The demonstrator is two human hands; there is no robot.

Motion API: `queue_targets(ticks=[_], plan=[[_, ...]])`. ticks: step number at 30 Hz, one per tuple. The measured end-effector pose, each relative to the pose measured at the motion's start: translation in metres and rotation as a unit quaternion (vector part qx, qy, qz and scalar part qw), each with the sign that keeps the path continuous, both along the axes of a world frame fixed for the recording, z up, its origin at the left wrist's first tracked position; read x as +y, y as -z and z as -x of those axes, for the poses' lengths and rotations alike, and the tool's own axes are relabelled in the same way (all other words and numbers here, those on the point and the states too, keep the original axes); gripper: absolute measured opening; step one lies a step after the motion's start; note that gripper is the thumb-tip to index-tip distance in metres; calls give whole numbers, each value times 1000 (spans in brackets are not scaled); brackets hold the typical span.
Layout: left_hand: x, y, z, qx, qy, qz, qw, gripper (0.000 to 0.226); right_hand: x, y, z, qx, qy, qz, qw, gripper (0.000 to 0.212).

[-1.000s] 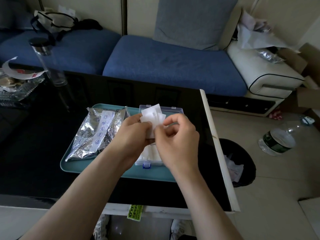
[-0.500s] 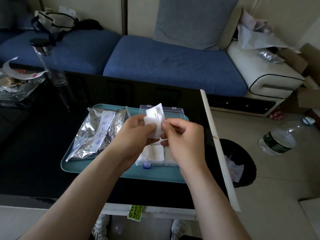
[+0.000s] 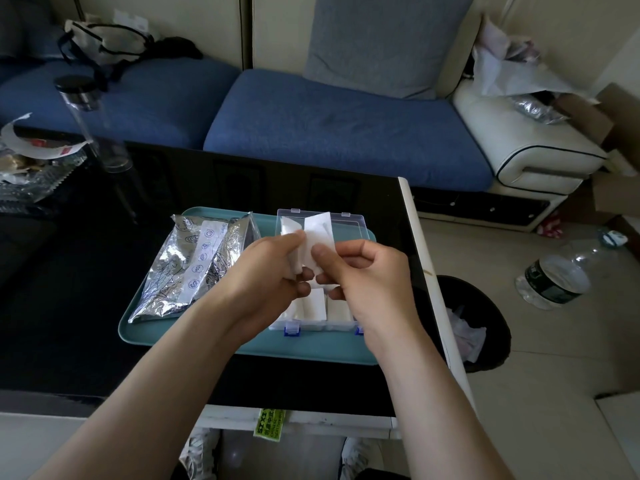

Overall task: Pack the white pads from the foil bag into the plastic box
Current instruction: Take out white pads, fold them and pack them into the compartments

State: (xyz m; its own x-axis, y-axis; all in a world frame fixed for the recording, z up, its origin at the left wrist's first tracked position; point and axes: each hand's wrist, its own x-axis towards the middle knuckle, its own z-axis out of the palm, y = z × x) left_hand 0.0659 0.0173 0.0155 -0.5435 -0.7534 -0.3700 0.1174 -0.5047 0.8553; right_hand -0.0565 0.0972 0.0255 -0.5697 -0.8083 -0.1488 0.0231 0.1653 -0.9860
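Thin white pads (image 3: 317, 237), crinkled foil bag (image 3: 188, 268)

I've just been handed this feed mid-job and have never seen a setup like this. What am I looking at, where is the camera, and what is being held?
There is no machine here: a person works with two bare hands. The single picture comes from a wide-angle camera worn on their head, looking forward and down, so both forearms enter from the bottom edge. On the glossy black table lies a teal plastic tray. On its left part lies a crinkled silver foil bag. On its right part stands a clear plastic box with blue latches, lid open, with packed white pads inside. Above the box, the left hand and right hand together pinch a few thin white pads. Behind the table is a blue sofa.
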Motion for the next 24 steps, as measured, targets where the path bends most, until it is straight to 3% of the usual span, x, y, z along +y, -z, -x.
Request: queue_targets(ticks=[3, 12, 18, 24], plan=[[2, -6, -1, 42, -21, -49, 998, 33, 1, -3, 0, -12, 16, 10, 1000, 17], [1, -16, -6, 73, -14, -82, 994, 56, -1, -7, 4, -14, 111, 81, 990, 15], [0, -11, -6, 62, 7, -70, 996, 54, 1, -12, -1, -66, 77, 98, 990, 11], [-1, -7, -7, 0, 50, -37, 998, 61, 3, -7, 9, 98, -11, 100, 990, 15]])
